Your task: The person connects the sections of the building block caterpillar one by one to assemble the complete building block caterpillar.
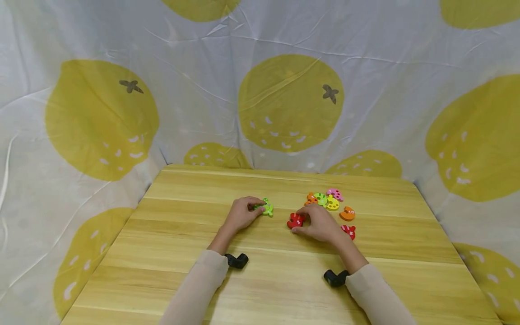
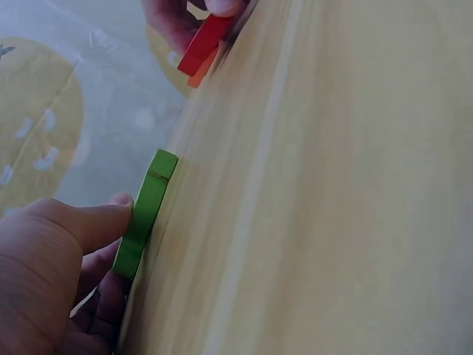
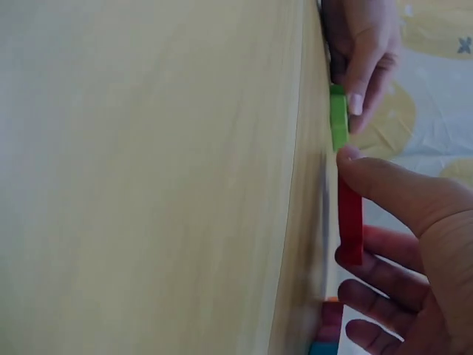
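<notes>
Red piece marked 2 (image 1: pixel 295 221) is pinched in the right hand's (image 1: pixel 321 222) grip, seemingly just above the table (image 1: pixel 280 289); the left hand's (image 1: pixel 242 212) grip clamps a green piece (image 1: pixel 268 207). These two are not joined; the yellow piece (image 1: pixel 333 204), pink piece (image 1: pixel 335 194) and others lie loose, none standing between.

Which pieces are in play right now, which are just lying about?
In play:
green piece, held by left hand
red 2, held by right hand

Lying about (possibly same set):
orange 10
yellow piece
pink piece
second green
second orange
second red
</notes>
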The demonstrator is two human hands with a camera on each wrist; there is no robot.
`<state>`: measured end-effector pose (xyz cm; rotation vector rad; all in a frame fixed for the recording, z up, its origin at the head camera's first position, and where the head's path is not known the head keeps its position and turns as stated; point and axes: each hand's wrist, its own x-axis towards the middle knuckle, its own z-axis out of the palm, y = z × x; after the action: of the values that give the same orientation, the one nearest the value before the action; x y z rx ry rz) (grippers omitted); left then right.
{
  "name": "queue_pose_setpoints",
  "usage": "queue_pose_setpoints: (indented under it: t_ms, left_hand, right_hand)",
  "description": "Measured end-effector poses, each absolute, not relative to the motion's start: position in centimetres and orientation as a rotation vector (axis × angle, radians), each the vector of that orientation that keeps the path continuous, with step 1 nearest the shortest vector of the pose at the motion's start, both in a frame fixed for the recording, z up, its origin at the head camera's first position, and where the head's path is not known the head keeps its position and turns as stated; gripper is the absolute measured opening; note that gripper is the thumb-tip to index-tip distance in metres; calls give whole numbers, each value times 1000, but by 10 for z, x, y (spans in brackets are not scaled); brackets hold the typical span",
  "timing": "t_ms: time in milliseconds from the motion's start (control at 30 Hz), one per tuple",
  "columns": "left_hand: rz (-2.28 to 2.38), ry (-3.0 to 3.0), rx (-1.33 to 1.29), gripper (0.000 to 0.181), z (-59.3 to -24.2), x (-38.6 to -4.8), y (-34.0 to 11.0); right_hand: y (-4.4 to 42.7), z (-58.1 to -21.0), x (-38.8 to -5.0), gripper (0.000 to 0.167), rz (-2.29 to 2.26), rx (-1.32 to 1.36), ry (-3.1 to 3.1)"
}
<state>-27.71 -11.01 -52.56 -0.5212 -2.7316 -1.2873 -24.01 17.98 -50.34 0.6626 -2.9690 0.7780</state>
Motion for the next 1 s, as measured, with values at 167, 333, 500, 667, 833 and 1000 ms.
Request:
queue_pose_setpoints:
  t_ms: [167,333,500,667,833,1000]
  left_hand:
    - [-1315,-2716,-498,22,-527,-276,-109]
    - [-1329,-2710,-473,21,-528,-276,-108]
    - [-1331,-2703,-450,20,-529,-277,-108]
    - [-1332,-2702,-432,19,-529,-278,-108]
    - [-1352,-2697,-423,19,-529,-279,-108]
    - [-1382,-2705,-401,18,-530,-280,-109]
  right_hand:
    - [168,-506,-244,57,864,618,-2961]
    - [154,-507,-247,56,968,578,-2915]
    - [140,-510,-249,54,1076,505,-2865]
    - [128,-515,-249,55,1160,440,-2838]
    - [119,-517,-249,55,1161,411,-2807]
    - [113,-518,-249,54,1186,403,-2799]
